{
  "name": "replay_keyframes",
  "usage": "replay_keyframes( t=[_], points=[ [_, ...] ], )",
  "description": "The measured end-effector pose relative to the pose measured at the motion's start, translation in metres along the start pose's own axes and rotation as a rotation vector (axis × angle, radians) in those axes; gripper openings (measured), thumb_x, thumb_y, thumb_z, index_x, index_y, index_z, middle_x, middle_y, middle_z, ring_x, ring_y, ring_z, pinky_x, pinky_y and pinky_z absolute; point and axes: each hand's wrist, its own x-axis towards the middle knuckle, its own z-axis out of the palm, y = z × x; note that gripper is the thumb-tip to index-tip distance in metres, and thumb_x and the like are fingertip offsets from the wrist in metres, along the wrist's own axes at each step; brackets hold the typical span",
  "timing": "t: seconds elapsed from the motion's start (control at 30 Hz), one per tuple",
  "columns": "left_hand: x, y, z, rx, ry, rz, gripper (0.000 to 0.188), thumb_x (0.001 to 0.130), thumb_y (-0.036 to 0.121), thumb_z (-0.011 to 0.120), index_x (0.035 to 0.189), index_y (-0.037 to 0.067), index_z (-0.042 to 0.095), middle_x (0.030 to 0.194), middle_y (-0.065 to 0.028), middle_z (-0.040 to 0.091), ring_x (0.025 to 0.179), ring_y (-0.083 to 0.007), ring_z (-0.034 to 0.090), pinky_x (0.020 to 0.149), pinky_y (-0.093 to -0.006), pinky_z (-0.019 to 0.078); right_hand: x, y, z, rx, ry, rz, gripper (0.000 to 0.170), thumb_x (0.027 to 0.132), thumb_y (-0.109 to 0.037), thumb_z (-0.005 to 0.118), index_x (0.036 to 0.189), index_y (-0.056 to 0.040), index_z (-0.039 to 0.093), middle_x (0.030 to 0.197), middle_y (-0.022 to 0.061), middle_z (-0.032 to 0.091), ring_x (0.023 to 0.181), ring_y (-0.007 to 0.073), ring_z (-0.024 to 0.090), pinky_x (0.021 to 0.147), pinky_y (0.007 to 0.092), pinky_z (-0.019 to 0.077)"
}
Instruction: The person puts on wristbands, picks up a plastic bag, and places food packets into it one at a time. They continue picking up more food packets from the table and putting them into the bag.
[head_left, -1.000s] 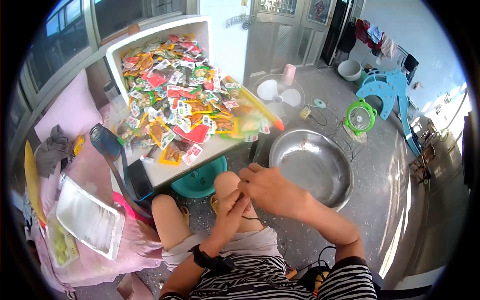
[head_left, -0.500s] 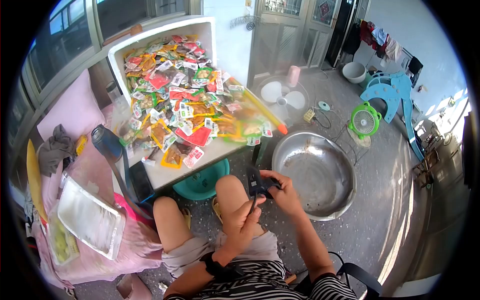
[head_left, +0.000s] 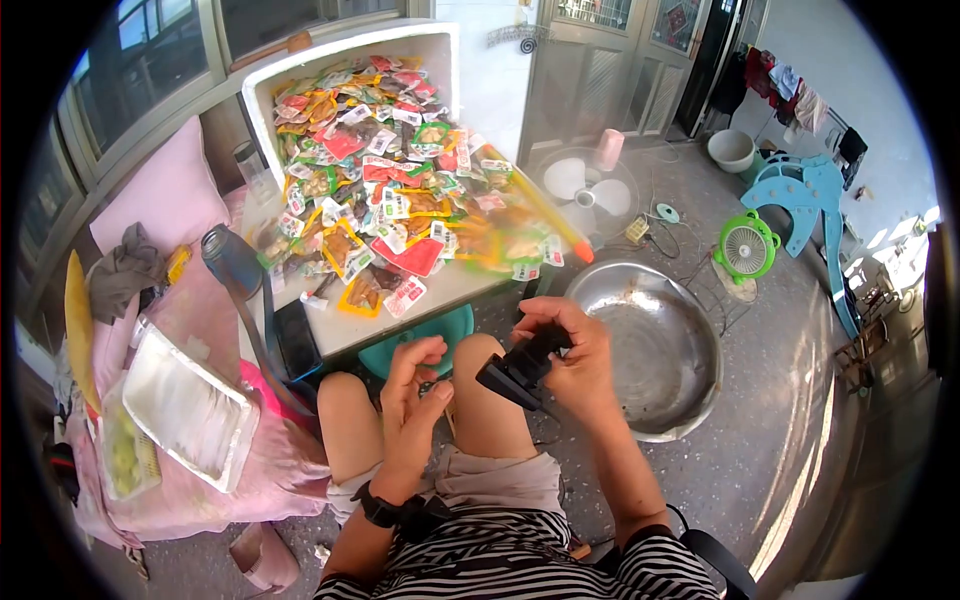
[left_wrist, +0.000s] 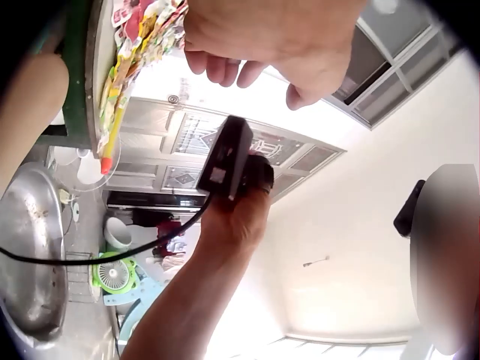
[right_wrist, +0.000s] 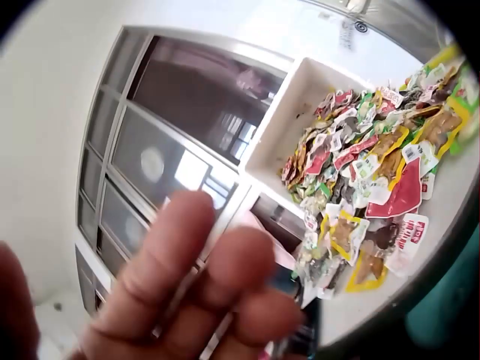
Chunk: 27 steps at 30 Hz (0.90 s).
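My right hand (head_left: 585, 365) grips a black box-shaped device (head_left: 520, 368) over my right knee. Its fingers curl around the dark body. In the left wrist view a black cable (left_wrist: 112, 260) runs from this device (left_wrist: 225, 157). To its left, apart from it, my left hand (head_left: 408, 405) is raised over my lap with bent, loose fingers and nothing in them; a black band (head_left: 385, 508) circles that wrist. Blurred fingers (right_wrist: 187, 277) fill the lower part of the right wrist view. Beyond the hands, colourful snack packets (head_left: 400, 215) lie heaped on a table (head_left: 345, 325).
A white foam box (head_left: 455, 80) lies tipped on the table behind the packets. A wide metal basin (head_left: 650, 350) stands on the floor at right, with a green fan (head_left: 747, 247) beyond. Under the table is a teal basin (head_left: 455, 325). A white tray (head_left: 185, 400) rests on pink cloth at left.
The hands were together; the left has let go of the dark strip at the device and moved left. The right hand still holds the device, now turned. The head view has shifted slightly.
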Motion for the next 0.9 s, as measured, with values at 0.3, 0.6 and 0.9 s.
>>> replay_keyframes(
  t=[0.3,0.6,0.9],
  points=[
    [0.007,0.008,0.012,0.464,-0.067,0.145,0.065,0.065,0.003,0.078,0.125,0.003,0.053,0.108,-0.0112,0.062,0.094,-0.0218,0.057,0.086,-0.0329,0.0461,-0.009,0.019,0.040,-0.178,-0.027,-0.013,0.049,0.060,0.012,0.060,0.107,-0.0002,0.058,0.084,0.0155,0.065,0.075,0.0288,0.068,0.069,0.0356,0.0540],
    [-0.015,-0.020,0.005,0.130,0.061,-0.098,0.056,0.066,-0.006,0.071,0.117,0.006,0.051,0.089,0.0008,0.057,0.080,-0.0067,0.051,0.073,-0.0220,0.0391,-0.027,0.084,0.039,-0.383,-0.082,0.055,0.044,0.060,-0.002,0.078,0.100,-0.0048,0.060,0.076,0.0093,0.063,0.067,0.0251,0.064,0.061,0.0344,0.0508],
    [-0.023,-0.063,-0.023,0.122,-0.083,-0.401,0.037,0.069,0.000,0.073,0.102,0.001,0.056,0.086,-0.0013,0.063,0.077,-0.0057,0.056,0.066,-0.0198,0.0402,-0.048,0.102,0.055,-0.491,-0.067,0.108,0.040,0.058,-0.006,0.082,0.091,-0.0073,0.058,0.072,0.0067,0.061,0.062,0.0231,0.062,0.057,0.0333,0.0494]
  ],
)
